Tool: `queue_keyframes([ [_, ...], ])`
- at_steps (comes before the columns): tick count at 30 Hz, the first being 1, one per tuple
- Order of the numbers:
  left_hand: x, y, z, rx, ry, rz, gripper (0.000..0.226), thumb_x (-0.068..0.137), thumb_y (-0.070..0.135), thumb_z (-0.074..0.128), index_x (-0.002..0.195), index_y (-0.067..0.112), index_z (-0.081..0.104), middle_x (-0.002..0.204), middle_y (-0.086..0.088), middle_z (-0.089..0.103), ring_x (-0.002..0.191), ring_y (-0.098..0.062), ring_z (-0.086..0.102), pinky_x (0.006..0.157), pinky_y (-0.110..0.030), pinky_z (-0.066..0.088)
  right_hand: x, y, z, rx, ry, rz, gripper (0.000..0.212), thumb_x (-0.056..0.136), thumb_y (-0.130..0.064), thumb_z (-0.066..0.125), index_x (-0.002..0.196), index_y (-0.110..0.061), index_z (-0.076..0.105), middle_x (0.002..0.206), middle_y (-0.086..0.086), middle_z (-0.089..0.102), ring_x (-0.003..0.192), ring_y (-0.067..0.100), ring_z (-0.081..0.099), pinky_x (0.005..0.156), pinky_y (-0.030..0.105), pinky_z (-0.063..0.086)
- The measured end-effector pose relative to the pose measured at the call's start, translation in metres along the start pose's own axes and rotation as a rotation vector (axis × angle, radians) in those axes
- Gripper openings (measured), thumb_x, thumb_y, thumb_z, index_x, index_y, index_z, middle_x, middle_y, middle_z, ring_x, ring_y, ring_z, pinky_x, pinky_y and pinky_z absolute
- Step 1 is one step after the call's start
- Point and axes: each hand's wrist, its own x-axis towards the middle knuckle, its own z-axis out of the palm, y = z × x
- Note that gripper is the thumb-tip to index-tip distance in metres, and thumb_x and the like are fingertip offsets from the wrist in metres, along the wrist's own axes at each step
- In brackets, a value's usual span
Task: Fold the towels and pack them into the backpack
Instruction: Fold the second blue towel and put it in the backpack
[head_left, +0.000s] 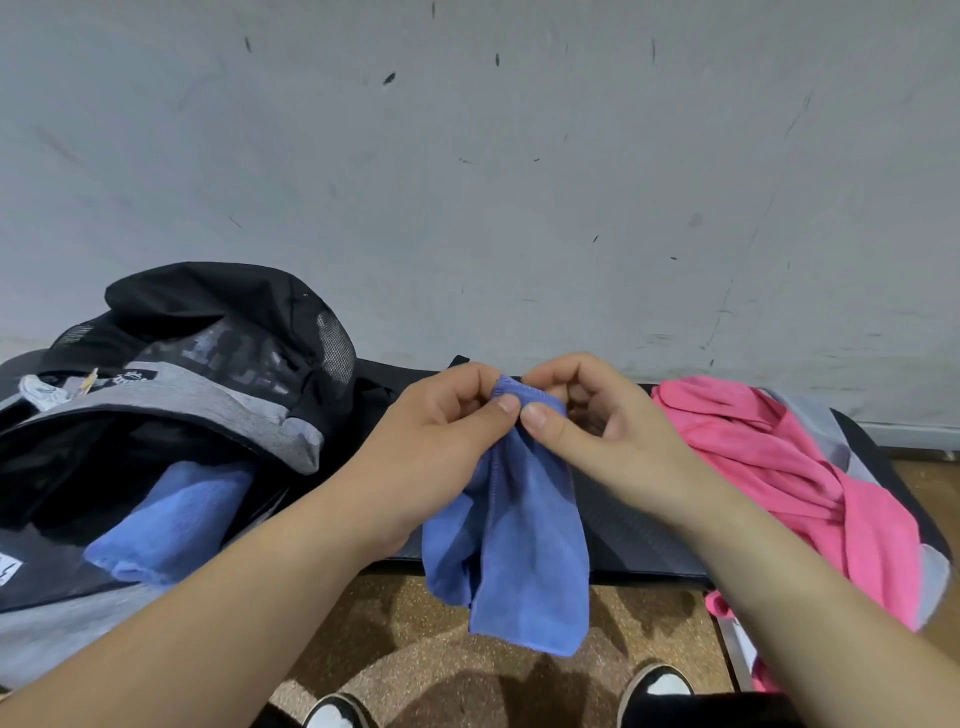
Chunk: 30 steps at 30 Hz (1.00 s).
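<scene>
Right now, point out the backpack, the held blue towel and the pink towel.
backpack (208, 392), head view, grey panel above its opening.
held blue towel (524, 535), head view, hanging middle.
pink towel (769, 452), head view, bunched middle.

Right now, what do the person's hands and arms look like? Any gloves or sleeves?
No gloves or sleeves show. The left hand and right hand are bare, with short plain nails, no rings or watch, and the left forearm and right forearm are uncovered.

I pinch a blue towel (519, 519); beside it, a pink towel (769, 457) and a black-and-grey backpack (171, 384).
</scene>
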Motion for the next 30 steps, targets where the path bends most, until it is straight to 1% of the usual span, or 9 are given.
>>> queue_keyframes([
  [3,-0.009,0.005,-0.007,0.018,-0.008,0.062,0.021,0.100,0.026,0.060,0.101,0.007,0.069,0.092,-0.028,0.068,0.080,-0.020,0.059,0.076,-0.034,0.047,-0.008,-0.007,-0.007,-0.154,-0.085,-0.075,0.037,0.087,-0.045,0.073,0.091,-0.009,0.070,0.086,0.006,0.071,0.082,0.008,0.063,0.075,0.030,0.052],
  [8,-0.030,0.011,-0.019,-0.001,0.056,0.168,0.018,0.107,0.015,0.055,0.096,0.006,0.066,0.080,-0.005,0.067,0.074,-0.012,0.057,0.066,-0.019,0.047,-0.026,-0.003,-0.009,-0.272,-0.230,0.038,0.055,0.080,-0.055,0.076,0.088,-0.002,0.064,0.086,0.022,0.063,0.076,0.013,0.055,0.066,0.050,0.049],
  [12,-0.045,0.017,-0.022,0.046,0.229,0.217,0.020,0.108,0.013,0.053,0.096,0.013,0.069,0.086,-0.014,0.074,0.077,-0.013,0.064,0.071,-0.026,0.051,-0.039,0.006,-0.017,-0.312,-0.255,0.133,0.040,0.087,-0.038,0.083,0.084,-0.007,0.057,0.071,-0.005,0.054,0.067,0.008,0.049,0.062,0.028,0.040],
  [14,-0.048,0.016,-0.026,0.164,0.343,0.258,0.023,0.108,0.016,0.052,0.095,0.023,0.070,0.088,-0.005,0.075,0.079,-0.009,0.065,0.074,-0.025,0.050,-0.041,0.010,-0.024,-0.450,-0.247,0.173,0.040,0.089,-0.039,0.081,0.082,-0.008,0.057,0.070,-0.012,0.050,0.064,0.005,0.047,0.061,0.025,0.038],
  [17,-0.048,0.013,-0.036,0.263,0.447,0.254,0.022,0.108,0.021,0.052,0.094,0.028,0.069,0.086,-0.007,0.071,0.072,-0.008,0.059,0.064,-0.018,0.047,-0.044,0.020,-0.034,-0.443,-0.200,0.246,0.033,0.089,-0.038,0.081,0.085,-0.009,0.064,0.074,-0.011,0.060,0.068,0.005,0.056,0.065,0.024,0.045],
  [20,-0.045,0.005,-0.046,0.263,0.501,0.182,0.020,0.107,0.024,0.053,0.094,0.025,0.069,0.085,-0.017,0.067,0.070,-0.012,0.054,0.066,-0.028,0.046,-0.045,0.025,-0.042,-0.363,-0.118,0.278,0.019,0.089,-0.027,0.083,0.088,-0.012,0.071,0.082,-0.008,0.070,0.077,0.007,0.065,0.074,0.031,0.054],
  [23,-0.041,-0.001,-0.053,0.237,0.528,0.108,0.021,0.106,0.026,0.052,0.094,0.024,0.069,0.077,-0.007,0.062,0.071,-0.013,0.054,0.068,-0.032,0.045,-0.046,0.029,-0.049,-0.388,-0.032,0.280,0.007,0.090,-0.016,0.080,0.094,-0.014,0.074,0.090,-0.001,0.076,0.080,0.014,0.069,0.081,0.039,0.058],
  [27,-0.034,-0.008,-0.058,0.252,0.550,0.076,0.020,0.106,0.027,0.051,0.098,0.021,0.068,0.079,-0.005,0.060,0.072,-0.016,0.052,0.067,-0.033,0.044,-0.044,0.031,-0.052,-0.299,0.092,0.245,0.018,0.090,-0.003,0.077,0.100,-0.012,0.065,0.087,0.006,0.066,0.070,0.020,0.060,0.063,0.034,0.054],
  [30,-0.029,-0.012,-0.056,0.316,0.551,0.053,0.019,0.106,0.025,0.052,0.098,0.020,0.068,0.075,-0.001,0.061,0.068,-0.013,0.051,0.064,-0.030,0.042,-0.040,0.036,-0.053,-0.400,0.121,0.222,0.011,0.091,-0.007,0.076,0.091,-0.011,0.067,0.082,0.006,0.066,0.071,0.015,0.058,0.065,0.033,0.052],
])
